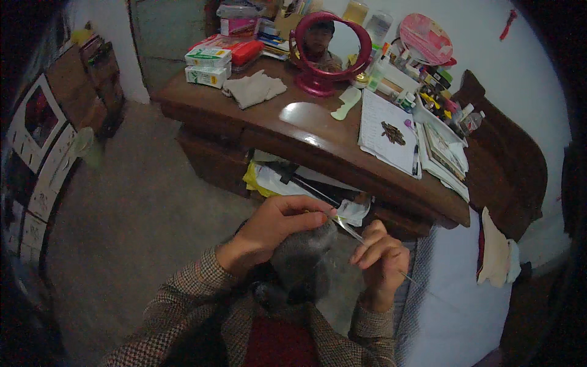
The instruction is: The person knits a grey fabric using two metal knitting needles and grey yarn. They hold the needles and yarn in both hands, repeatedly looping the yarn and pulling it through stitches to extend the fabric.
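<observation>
My left hand (293, 214) pinches one end of a thin, shiny silvery strip (351, 231) between thumb and fingers. My right hand (383, 252), fingers curled, holds the strip's other end. A thin rod (409, 278) sticks out beyond the right hand, towards the lower right; whether it is one piece with the strip I cannot tell. Below my left hand is a grey, fuzzy, blurred thing (305, 250) over my lap; its kind cannot be made out. Both hands are in front of the dark wooden desk (316, 137), below its top.
On the desktop are a pink-framed mirror (321, 87), a grey cloth (257, 89), stacked boxes (207, 75), a pale green comb (346, 103) and a notebook (380, 142) with small brown sticks (393, 133). A white-covered surface (454, 284) lies to my right.
</observation>
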Tool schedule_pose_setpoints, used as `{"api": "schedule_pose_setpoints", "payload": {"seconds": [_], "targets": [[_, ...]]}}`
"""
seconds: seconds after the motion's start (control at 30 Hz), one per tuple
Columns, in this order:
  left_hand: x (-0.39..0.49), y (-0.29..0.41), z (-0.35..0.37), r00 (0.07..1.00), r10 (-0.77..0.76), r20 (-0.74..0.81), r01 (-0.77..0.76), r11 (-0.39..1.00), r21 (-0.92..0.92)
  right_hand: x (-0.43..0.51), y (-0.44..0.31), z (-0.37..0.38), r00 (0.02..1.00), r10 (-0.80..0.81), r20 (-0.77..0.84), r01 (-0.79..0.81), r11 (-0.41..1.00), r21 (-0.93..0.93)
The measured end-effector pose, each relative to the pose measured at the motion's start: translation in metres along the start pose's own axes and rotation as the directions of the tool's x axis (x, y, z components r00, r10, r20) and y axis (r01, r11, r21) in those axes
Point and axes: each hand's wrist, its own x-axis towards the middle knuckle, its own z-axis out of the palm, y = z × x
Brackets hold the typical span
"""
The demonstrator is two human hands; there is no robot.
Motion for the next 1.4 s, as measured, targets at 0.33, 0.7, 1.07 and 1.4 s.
{"api": "schedule_pose_setpoints", "payload": {"seconds": [0.33, 0.7, 1.07, 1.4], "targets": [[-0.002, 0.01, 0.004, 0.999, -0.048, -0.021, 0.049, 0.997, 0.055, 0.001, -0.004, 0.012, 0.915, 0.332, -0.231, -0.325, 0.943, 0.067], [-0.002, 0.003, 0.012, 0.999, 0.022, -0.033, -0.022, 1.0, -0.007, 0.015, 0.003, -0.002, 0.998, 0.062, -0.032, -0.07, 0.916, -0.394], [-0.001, 0.002, 0.013, 0.999, 0.039, 0.037, -0.04, 0.999, 0.031, 0.019, -0.006, 0.0, 0.995, -0.031, 0.091, 0.084, 0.742, -0.665], [-0.002, 0.002, 0.014, 0.996, 0.091, 0.007, -0.091, 0.991, 0.094, 0.022, -0.014, -0.001, 0.976, -0.087, 0.201, 0.211, 0.619, -0.757]]}}
